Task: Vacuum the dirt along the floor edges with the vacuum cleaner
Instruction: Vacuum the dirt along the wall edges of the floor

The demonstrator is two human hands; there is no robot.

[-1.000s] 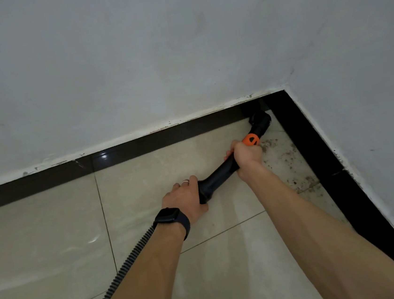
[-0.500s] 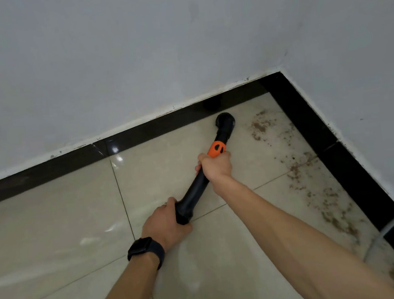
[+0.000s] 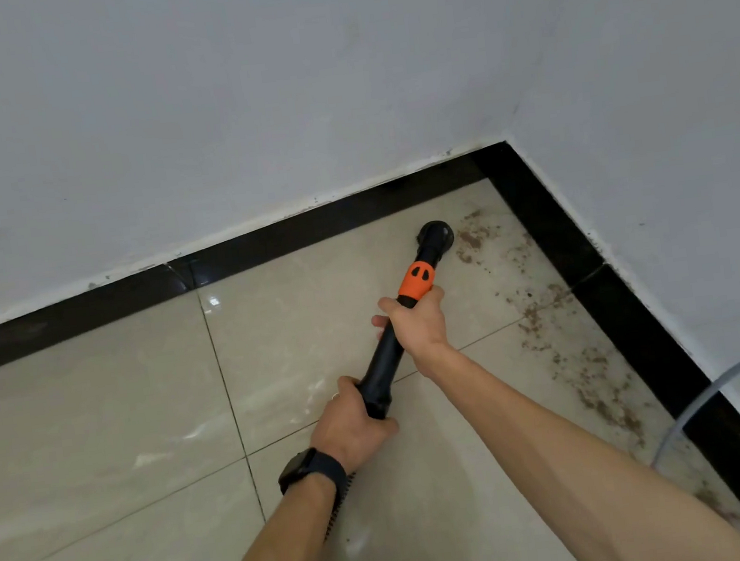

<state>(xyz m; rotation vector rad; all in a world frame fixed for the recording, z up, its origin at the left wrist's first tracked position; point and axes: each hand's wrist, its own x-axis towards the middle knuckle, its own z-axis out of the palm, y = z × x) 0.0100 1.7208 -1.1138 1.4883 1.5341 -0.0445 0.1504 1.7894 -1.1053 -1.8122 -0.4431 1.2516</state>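
Note:
A black vacuum wand (image 3: 386,357) with an orange collar (image 3: 418,280) points toward the room corner. Its round nozzle (image 3: 434,237) sits on the beige floor tiles, just left of a patch of brown dirt (image 3: 469,239). My right hand (image 3: 418,318) grips the wand just below the orange collar. My left hand (image 3: 352,423) grips the wand's lower end, a black watch on its wrist. A ribbed hose (image 3: 339,510) trails back under my left forearm. More dirt (image 3: 597,388) lies scattered along the right-hand skirting.
Black skirting (image 3: 307,227) runs along the back wall and meets the right-hand skirting (image 3: 642,341) in the corner. A grey cable (image 3: 713,393) curves down from the right wall onto the floor. Glossy tiles (image 3: 99,426) spread out to the left.
The nozzle has pulled back out of the corner and now sits left of the dirt patch. Both hands kept their grip on the wand.

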